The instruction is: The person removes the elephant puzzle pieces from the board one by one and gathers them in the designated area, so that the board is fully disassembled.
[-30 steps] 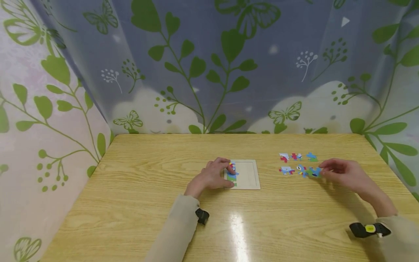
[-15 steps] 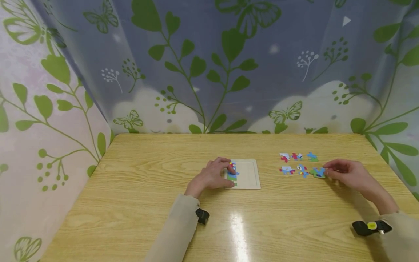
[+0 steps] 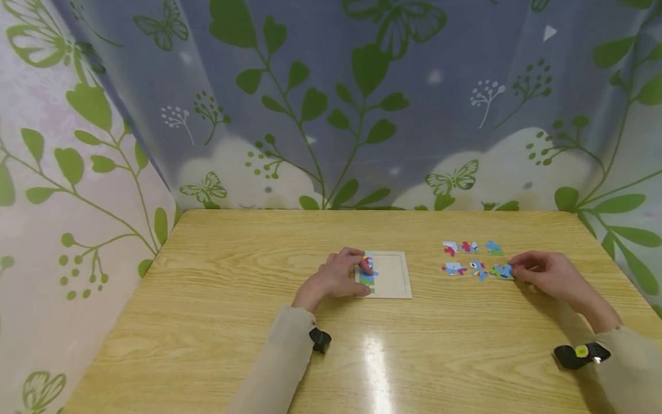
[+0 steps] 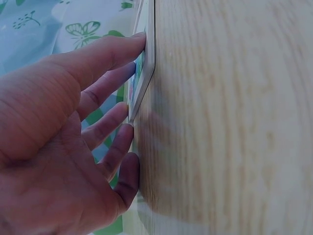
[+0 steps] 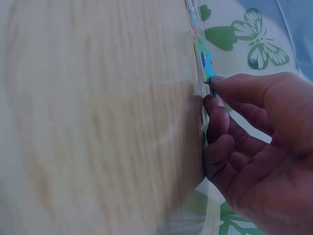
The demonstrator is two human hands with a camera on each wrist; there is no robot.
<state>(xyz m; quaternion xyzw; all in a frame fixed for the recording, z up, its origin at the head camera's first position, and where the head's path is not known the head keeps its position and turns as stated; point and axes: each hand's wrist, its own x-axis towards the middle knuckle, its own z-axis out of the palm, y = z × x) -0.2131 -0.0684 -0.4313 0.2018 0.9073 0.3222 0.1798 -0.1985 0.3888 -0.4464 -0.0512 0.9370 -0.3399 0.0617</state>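
My left hand (image 3: 338,275) rests on the left side of a shallow wooden puzzle tray (image 3: 395,276). Its thumb presses near the front edge, and a finger reaches onto the colourful pieces (image 3: 366,280) fitted along that side. In the left wrist view the other fingers lie along the tray's edge, only slightly bent. Over to the right, my right hand (image 3: 545,276) pinches the edge of a green and blue jigsaw piece (image 3: 500,271) between thumb and fingertips, low at the tabletop. The right wrist view shows this piece (image 5: 207,61) slightly tilted, with the lower fingers curled against the wood.
Several loose jigsaw pieces lie in two rows left of my right hand: a white and red one (image 3: 450,248), a red one (image 3: 469,247), a blue and green one (image 3: 493,248) and others. The wooden table (image 3: 233,259) meets a leaf-patterned curtain (image 3: 331,115) at the back.
My right hand has drawn the green and blue piece slightly right, parting it from the neighbouring blue piece. The left hand stays in place on the tray.
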